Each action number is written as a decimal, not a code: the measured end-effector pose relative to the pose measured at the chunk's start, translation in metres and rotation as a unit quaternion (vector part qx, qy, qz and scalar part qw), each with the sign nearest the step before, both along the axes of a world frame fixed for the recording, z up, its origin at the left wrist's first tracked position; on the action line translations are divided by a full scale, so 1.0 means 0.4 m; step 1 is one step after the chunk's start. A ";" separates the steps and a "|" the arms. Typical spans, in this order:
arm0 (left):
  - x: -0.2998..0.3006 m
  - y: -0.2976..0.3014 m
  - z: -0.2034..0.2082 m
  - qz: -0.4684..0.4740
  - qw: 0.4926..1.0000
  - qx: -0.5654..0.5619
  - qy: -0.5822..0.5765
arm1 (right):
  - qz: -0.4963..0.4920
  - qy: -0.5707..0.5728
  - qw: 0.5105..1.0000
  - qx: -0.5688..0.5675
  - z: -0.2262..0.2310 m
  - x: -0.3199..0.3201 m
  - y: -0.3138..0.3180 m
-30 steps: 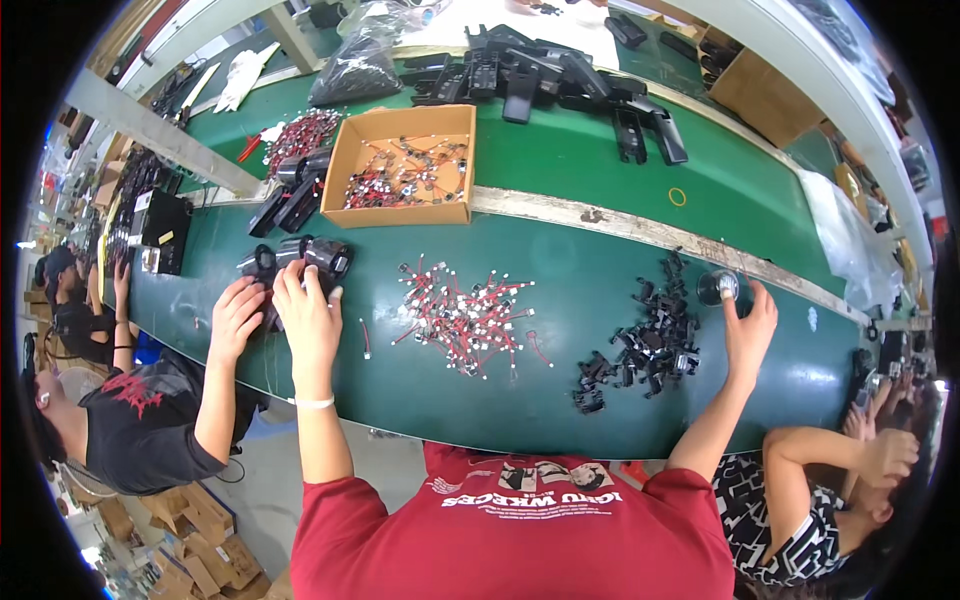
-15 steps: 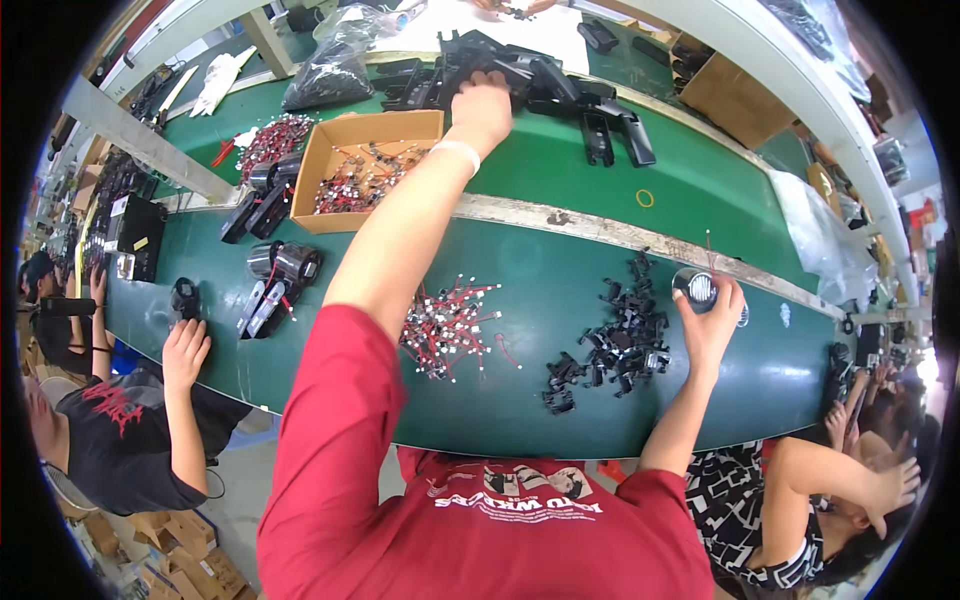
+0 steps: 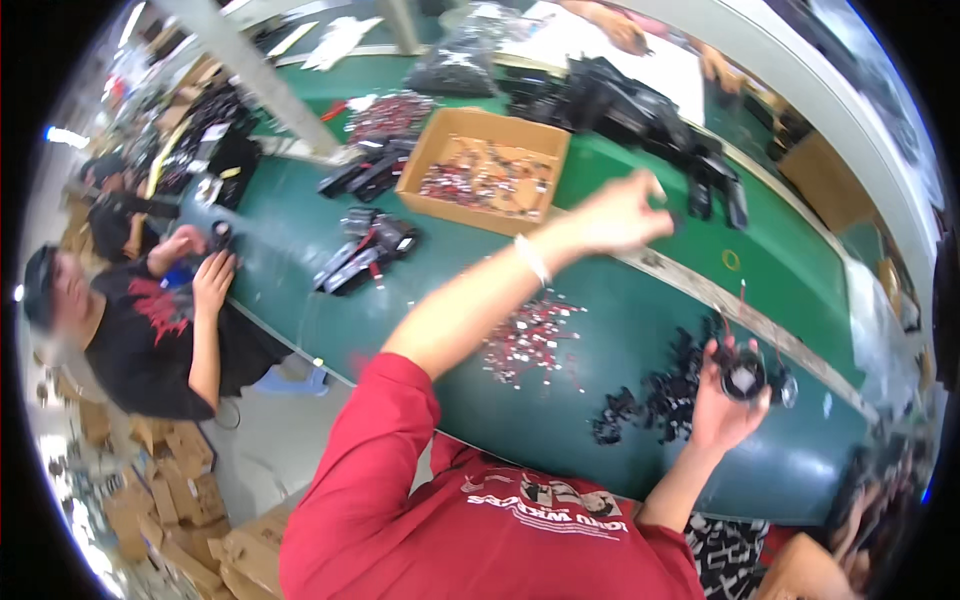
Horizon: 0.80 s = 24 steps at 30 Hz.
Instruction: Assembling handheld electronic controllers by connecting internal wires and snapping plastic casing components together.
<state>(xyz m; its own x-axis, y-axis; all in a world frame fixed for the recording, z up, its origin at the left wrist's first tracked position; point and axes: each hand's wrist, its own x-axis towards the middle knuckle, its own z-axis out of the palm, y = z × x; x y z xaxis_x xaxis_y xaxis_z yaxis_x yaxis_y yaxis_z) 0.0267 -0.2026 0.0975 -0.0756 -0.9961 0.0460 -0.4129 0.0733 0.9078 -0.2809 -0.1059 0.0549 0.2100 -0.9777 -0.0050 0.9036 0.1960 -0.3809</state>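
Well left of both hands, black assemblies with red wires (image 3: 362, 250) lie on the bench, and a cardboard box (image 3: 465, 212) of small wired parts stands left of the left hand, beyond its forearm. A pile of red-and-white connectors (image 3: 530, 342) sits nearer the body than the left hand and a little to its left.

The left hand (image 3: 632, 212) hangs over the pale rail, fingers bent and partly apart; a small dark shape (image 3: 676, 222) shows at its fingertips (too blurred to tell whether it is pinched). Farther out from that hand lies the heap of black handles (image 3: 625, 105), the left hand being the nearer one to it. Two separate handles (image 3: 736, 200) lie out to its right, long axes pointing roughly away from the body.

Between the hands, black clips (image 3: 675, 395) spread just left of the right hand (image 3: 730, 400). That hand is cupped, thumb and fingers closed around a round black part (image 3: 743, 376), its open face turned up, to the right of the left hand and nearer the body. A red wire (image 3: 742, 296) rises just beyond it, and a second round part (image 3: 788, 390) sits just to its right.
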 end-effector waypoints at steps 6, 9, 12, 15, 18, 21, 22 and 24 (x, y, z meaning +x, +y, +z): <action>-0.077 0.332 -0.130 -0.176 0.891 0.197 0.370 | 0.076 0.144 0.987 -0.013 -0.015 0.081 0.051; -0.114 0.397 -0.205 -0.180 0.868 0.169 0.431 | 0.008 0.324 0.943 -0.081 -0.018 0.154 0.081; -0.105 0.418 -0.170 -0.178 0.871 0.184 0.419 | -0.016 0.528 0.828 -0.189 -0.030 0.158 0.093; -0.091 0.427 -0.183 -0.210 0.912 0.128 0.329 | -0.018 0.617 0.738 -0.272 -0.010 0.160 0.072; -0.097 0.432 -0.173 -0.231 0.934 0.083 0.260 | 0.060 0.592 0.771 -0.228 0.004 0.156 0.062; -0.120 0.442 -0.193 -0.211 0.938 0.047 0.270 | 0.090 0.546 0.816 -0.169 -0.057 0.153 0.065; -0.120 0.440 -0.222 -0.202 0.956 0.009 0.214 | 0.060 0.556 0.812 -0.169 -0.083 0.157 0.071; -0.112 0.433 -0.203 -0.183 0.973 0.022 0.137 | 0.026 0.594 0.781 -0.191 -0.094 0.156 0.076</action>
